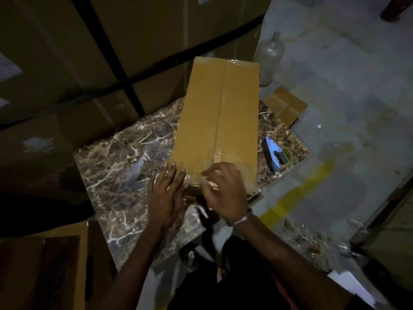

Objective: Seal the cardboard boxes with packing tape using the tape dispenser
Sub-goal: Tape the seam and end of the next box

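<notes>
At nine o'clock we see large stacked cartons point(67, 52) crossed by black straps, and at seven o'clock an open cardboard box point(44, 271) in shadow. Just left of centre our left hand point(165, 193) lies flat, fingers straight and a little apart, fingertips touching the near left corner of the long cardboard box point(219, 113). That box lies lengthwise on the marble-patterned tabletop point(116, 166), running from centre towards twelve o'clock, with clear packing tape point(220, 121) down its middle seam. Our right hand point(225, 193), a bracelet at the wrist, curls over the box's near edge, fingers bent down onto the crumpled tape there; whether it pinches the tape we cannot tell. At three o'clock the blue tape dispenser point(276, 154) rests on the tabletop, just beside the box, untouched. At one o'clock a clear bottle point(269, 57) stands on the floor.
</notes>
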The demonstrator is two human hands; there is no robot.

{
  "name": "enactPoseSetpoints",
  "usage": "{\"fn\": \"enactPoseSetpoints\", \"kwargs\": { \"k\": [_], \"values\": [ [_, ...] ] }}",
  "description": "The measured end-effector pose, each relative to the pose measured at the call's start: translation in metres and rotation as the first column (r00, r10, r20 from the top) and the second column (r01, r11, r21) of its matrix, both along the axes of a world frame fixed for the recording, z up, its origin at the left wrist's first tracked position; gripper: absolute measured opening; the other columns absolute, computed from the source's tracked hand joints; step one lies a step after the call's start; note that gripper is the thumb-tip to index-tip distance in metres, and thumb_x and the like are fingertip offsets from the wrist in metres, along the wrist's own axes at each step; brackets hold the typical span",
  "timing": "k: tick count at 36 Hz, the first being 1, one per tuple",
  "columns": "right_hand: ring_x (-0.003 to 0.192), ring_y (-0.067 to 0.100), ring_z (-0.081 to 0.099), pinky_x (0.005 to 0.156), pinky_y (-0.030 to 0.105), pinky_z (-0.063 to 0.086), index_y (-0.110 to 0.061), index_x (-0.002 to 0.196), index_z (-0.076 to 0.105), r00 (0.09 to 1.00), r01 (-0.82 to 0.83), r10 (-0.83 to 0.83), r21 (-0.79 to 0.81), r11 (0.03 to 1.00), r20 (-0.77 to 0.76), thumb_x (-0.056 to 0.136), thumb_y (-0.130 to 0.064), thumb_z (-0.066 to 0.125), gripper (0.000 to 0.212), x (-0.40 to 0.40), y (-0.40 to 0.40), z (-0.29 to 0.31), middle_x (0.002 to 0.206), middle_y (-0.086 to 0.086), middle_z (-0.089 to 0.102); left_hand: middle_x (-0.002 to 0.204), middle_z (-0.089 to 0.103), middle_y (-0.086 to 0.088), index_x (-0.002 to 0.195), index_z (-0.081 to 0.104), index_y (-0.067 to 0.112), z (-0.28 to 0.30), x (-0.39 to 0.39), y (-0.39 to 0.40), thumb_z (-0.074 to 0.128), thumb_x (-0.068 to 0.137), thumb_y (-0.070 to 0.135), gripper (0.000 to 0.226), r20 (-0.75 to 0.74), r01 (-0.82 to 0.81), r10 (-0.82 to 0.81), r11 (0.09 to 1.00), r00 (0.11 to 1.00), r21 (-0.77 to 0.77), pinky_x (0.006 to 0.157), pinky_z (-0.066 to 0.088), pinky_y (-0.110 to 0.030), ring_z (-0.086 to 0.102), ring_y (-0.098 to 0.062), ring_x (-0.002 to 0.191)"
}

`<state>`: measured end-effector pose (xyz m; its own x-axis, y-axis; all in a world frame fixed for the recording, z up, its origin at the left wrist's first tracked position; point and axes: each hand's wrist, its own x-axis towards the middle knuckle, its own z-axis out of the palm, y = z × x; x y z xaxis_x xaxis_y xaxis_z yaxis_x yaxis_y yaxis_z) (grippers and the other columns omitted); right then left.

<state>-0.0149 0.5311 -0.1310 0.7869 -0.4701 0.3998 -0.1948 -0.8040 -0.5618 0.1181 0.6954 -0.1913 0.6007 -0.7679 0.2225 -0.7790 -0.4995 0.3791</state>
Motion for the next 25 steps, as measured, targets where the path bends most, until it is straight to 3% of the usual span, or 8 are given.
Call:
{"fn": "enactPoseSetpoints", "kwargs": {
  "k": [4,8,13,19,22,25],
  "values": [
    [0.093,0.027,0.056,0.076,0.042,0.047,-0.022,0.108,0.072,0.961,-0.205,0.213,0.065,0.977,-0.174,0.097,-0.04,0.067,0.022,0.034,0.028,-0.018,0.098,0.002,0.06,0.155,0.056,-0.003,0.141,0.067,0.02,0.011,0.033,0.017,0.052,0.105,0.035,0.042,-0.113,0.219,-0.225,0.974,0.968,-0.064,0.112,0.046,-0.044,0.05,-0.028,0.146],
    [0.086,0.025,0.058,0.068,0.035,0.044,-0.02,0.095,0.065,0.939,-0.189,0.231,0.18,0.965,-0.253,0.092,-0.036,0.065,0.016,0.043,0.023,-0.023,0.088,0.0,0.058,0.15,0.06,0.004,0.132,0.076,0.025,0.016,0.048,0.021,0.06,0.104,0.036,0.034,-0.17,0.239,-0.252,0.966,0.953,-0.096,0.109,0.053,-0.039,0.054,-0.019,0.143],
    [0.071,0.019,0.056,0.06,0.034,0.046,-0.025,0.084,0.059,0.915,-0.147,0.193,0.152,0.977,-0.355,0.085,-0.03,0.079,0.021,0.032,0.0,-0.017,0.077,-0.006,0.059,0.147,0.062,0.001,0.132,0.076,0.024,0.019,0.051,0.024,0.065,0.101,0.025,0.032,-0.199,0.278,-0.307,0.947,0.931,-0.159,0.115,0.044,-0.03,0.053,-0.017,0.143],
    [0.069,0.013,0.057,0.062,0.036,0.052,-0.027,0.084,0.057,0.876,-0.132,0.145,0.061,0.989,-0.461,0.085,-0.035,0.079,0.023,-0.025,-0.043,-0.007,0.076,-0.01,0.059,0.151,0.059,0.001,0.134,0.074,0.023,0.018,0.055,0.029,0.062,0.1,0.017,0.036,-0.306,0.29,-0.338,0.938,0.89,-0.192,0.121,0.037,-0.026,0.047,-0.015,0.148],
    [0.067,0.007,0.055,0.059,0.032,0.048,-0.028,0.084,0.058,0.874,-0.099,0.13,0.09,0.991,-0.469,0.086,-0.036,0.082,0.025,-0.061,-0.07,-0.002,0.076,-0.012,0.06,0.149,0.061,0.0,0.132,0.075,0.02,0.017,0.053,0.029,0.064,0.099,0.008,0.037,-0.347,0.246,-0.324,0.936,0.88,-0.252,0.122,0.039,-0.031,0.049,-0.017,0.147],
    [0.068,0.002,0.055,0.058,0.033,0.046,-0.032,0.083,0.054,0.866,-0.014,0.078,0.133,0.991,-0.495,0.084,-0.036,0.086,0.032,-0.087,-0.091,-0.003,0.076,-0.013,0.06,0.14,0.068,0.001,0.124,0.079,0.016,0.011,0.041,0.027,0.073,0.094,-0.002,0.035,-0.563,-0.008,-0.2,0.939,0.802,-0.345,0.117,0.047,-0.045,0.058,-0.014,0.139]
  ]
}}
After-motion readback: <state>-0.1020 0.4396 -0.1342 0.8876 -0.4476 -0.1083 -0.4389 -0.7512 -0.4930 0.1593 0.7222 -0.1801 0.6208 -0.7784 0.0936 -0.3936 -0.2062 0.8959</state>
